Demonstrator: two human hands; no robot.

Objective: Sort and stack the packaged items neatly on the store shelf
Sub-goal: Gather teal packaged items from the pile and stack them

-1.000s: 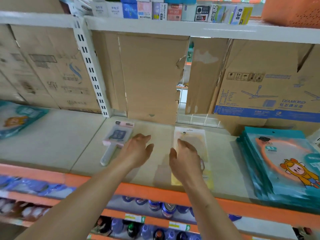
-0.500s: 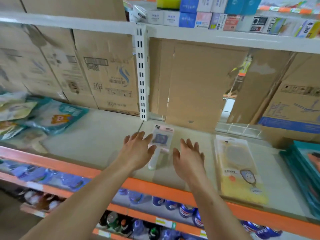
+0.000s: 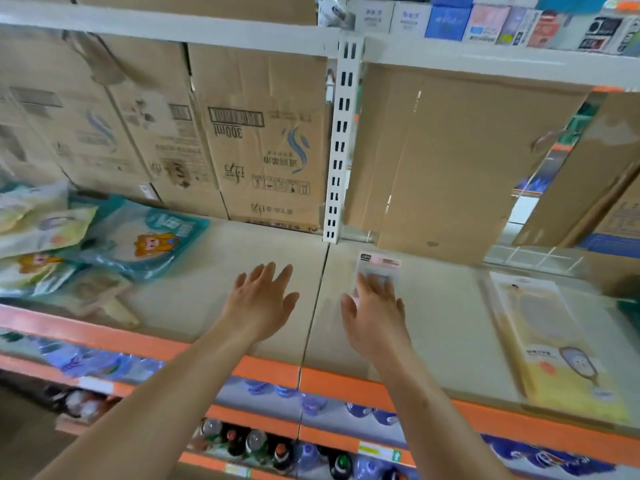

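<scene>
**Both hands open above the shelf, right hand over the small packet**

1. I am holding my left hand [image 3: 261, 303] open, fingers straight and spread apart, palm down. It is gripping nothing and is hovering over a bare part of the shelf [image 3: 440, 327], just left of the seam between the two shelf boards.
2. I am also holding my right hand [image 3: 375, 317] open, fingers straight and close together. The fingers are lying over the lower part of the small packet [image 3: 380, 262], which is resting flat on the shelf near the white upright [image 3: 341, 143]. Only its pink-topped upper end is showing. Whether the fingers are pressing on it I cannot tell; they are not curling round it.
3. The yellow packet [image 3: 561, 351] is lying flat to the right, well apart from both hands.
4. The teal packets [image 3: 145, 237] are lying in a loose heap at the far left.
5. Cardboard boxes [image 3: 263, 140] are standing along the back of the shelf.
</scene>
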